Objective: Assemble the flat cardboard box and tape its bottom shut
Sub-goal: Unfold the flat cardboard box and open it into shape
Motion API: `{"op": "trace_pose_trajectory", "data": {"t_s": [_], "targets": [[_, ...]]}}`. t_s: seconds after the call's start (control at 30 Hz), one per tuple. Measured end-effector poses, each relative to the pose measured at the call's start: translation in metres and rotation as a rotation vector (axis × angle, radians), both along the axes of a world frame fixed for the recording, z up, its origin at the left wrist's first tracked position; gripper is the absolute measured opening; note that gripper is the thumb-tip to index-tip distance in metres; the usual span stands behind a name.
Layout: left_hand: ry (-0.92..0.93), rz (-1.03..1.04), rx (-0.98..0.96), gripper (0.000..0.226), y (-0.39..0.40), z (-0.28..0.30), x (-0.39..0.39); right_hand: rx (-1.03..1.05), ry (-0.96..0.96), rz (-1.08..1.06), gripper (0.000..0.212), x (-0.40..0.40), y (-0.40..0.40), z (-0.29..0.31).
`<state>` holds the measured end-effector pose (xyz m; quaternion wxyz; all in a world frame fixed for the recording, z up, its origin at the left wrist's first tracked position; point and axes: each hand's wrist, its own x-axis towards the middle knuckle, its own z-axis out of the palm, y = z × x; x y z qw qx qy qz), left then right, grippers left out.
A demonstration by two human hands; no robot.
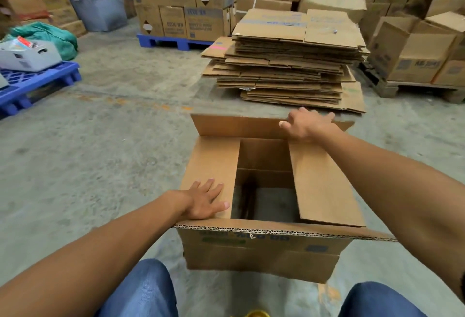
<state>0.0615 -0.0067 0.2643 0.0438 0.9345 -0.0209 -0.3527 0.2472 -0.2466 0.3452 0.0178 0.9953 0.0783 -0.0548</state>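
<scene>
A brown cardboard box (pixel 264 254) stands opened up on the concrete floor in front of my knees. Its two short flaps are folded inward, and the floor shows through the gap between them. My left hand (pixel 203 199) lies flat, fingers spread, on the left flap (pixel 211 165). My right hand (pixel 305 123) reaches across the right flap (pixel 324 186) and rests on the far long flap (pixel 236 125), which sticks up and tilts away from me. The near long flap (pixel 276 231) juts toward me. No tape is in view.
A tall stack of flat cardboard boxes (pixel 289 65) lies just beyond the box. Stacked cartons on a blue pallet (pixel 173 40) line the back, with more cartons (pixel 415 52) at the right. Another blue pallet (pixel 37 82) with a grey crate sits at the left.
</scene>
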Motion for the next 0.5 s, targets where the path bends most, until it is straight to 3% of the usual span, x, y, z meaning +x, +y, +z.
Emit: {"op": "trace_pose_trajectory", "data": {"t_s": [0.2, 0.33, 0.4, 0.47, 0.5], "targets": [[0.045, -0.008, 0.014, 0.075, -0.004, 0.014, 0.001, -0.102, 0.408, 0.177, 0.080, -0.045, -0.025, -0.065], [0.175, 0.017, -0.085, 0.080, -0.005, 0.042, 0.000, -0.071, 0.397, 0.135, 0.074, -0.060, -0.037, -0.088], [0.300, 0.069, -0.215, 0.095, -0.004, 0.063, -0.003, -0.098, 0.413, 0.141, 0.079, -0.070, -0.038, -0.091], [0.405, -0.001, -0.343, 0.108, 0.002, 0.078, -0.010, -0.106, 0.434, 0.137, 0.084, -0.073, -0.039, -0.093], [0.431, -0.067, -0.364, 0.104, 0.006, 0.084, -0.015, -0.112, 0.447, 0.129, 0.086, -0.071, -0.039, -0.091]]}}
